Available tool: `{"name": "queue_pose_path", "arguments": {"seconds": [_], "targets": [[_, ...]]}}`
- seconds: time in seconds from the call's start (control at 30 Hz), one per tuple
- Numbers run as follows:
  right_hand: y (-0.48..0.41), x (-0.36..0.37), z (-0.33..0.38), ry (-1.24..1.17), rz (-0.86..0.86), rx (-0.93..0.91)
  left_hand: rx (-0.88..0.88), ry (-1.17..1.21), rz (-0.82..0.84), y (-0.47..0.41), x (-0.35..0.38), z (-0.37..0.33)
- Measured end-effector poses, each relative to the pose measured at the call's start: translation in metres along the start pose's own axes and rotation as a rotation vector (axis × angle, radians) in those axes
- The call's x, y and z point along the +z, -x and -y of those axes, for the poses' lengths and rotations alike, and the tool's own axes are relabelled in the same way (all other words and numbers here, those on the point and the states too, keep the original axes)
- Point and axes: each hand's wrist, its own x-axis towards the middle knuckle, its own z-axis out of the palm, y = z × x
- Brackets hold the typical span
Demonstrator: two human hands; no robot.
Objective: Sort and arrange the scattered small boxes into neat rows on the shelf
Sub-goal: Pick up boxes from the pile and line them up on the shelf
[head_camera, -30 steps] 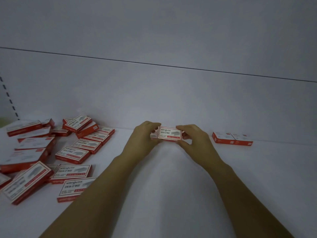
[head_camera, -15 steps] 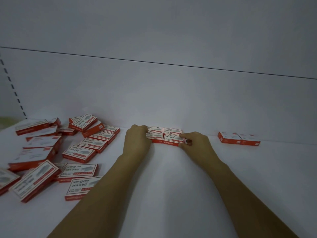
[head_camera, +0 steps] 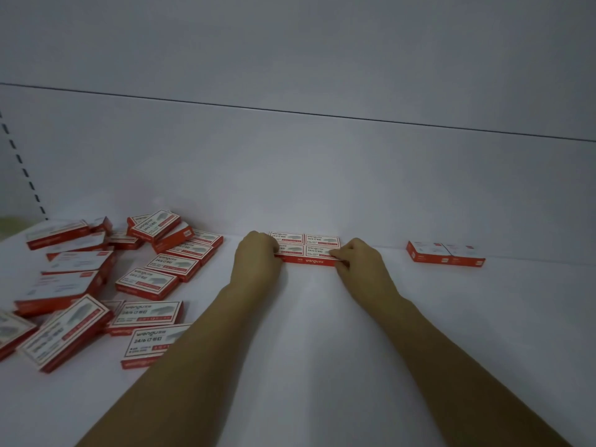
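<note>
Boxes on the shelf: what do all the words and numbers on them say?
"wengu": red front side of the neat block of boxes.
"wengu", "24/6": top of the loose box at the pile's near right corner.
Smaller print, and the pair of boxes on the right: too blurred to read.

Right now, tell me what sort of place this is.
Probably a shop or stockroom shelf: a white shelf with a plain back panel, a slotted upright at far left, and many identical red-and-white boxes, like stock being laid out.
</note>
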Motion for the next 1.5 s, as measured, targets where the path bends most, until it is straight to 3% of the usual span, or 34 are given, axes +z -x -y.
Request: {"name": "queue_pose_path", "arguments": {"seconds": [0.23, 0.4, 0.6, 0.87, 1.1, 1.2, 1.5], "targets": [[-0.007, -0.011, 0.006, 0.380, 0.162, -0.085, 0.012, -0.100, 0.067, 0.008, 0.001, -0.014], [-0.007, -0.014, 0.036, 0.515, 0.139, -0.227, 0.026, -0.175, 0.047, 0.022, -0.018, -0.016], [-0.013, 0.005, 0.105, 0.291, 0.194, -0.397, -0.053, -0.287, -0.093, 0.027, -0.088, 0.043], [-0.014, 0.038, 0.222, 0.008, 0.289, -0.628, -0.366, -0.391, -0.213, 0.079, -0.181, 0.136], [-0.007, 0.061, 0.279, 0.044, 0.428, -0.709, -0.582, -0.401, -0.216, 0.127, -0.210, 0.184], [-0.007, 0.066, 0.287, 0.071, 0.498, -0.696, -0.608, -0.411, -0.221, 0.136, -0.213, 0.192], [-0.007, 0.068, 0.293, 0.028, 0.452, -0.701, -0.603, -0.433, -0.231, 0.136, -0.212, 0.188]]}}
